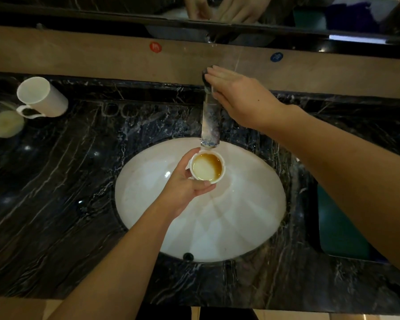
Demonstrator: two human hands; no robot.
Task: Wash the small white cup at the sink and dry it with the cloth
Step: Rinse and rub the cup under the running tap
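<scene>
The left hand [185, 181] holds the small white cup [207, 166] right under the tap [210, 121], over the sink [148, 181] — likely so water can fall straight in. Its fingers [204, 187] curl round the cup's side, brown stain facing up. The right hand [243, 98] rests flat on the tap's top, fingers straight and together — probably to turn it on.

A dark veined marble counter [56, 215] spans the scene under dim light, backed at the far side by a tan ledge [79, 54] bearing red [155, 47] and blue [276, 57] stickers, with a mirror [286, 10] above
</scene>
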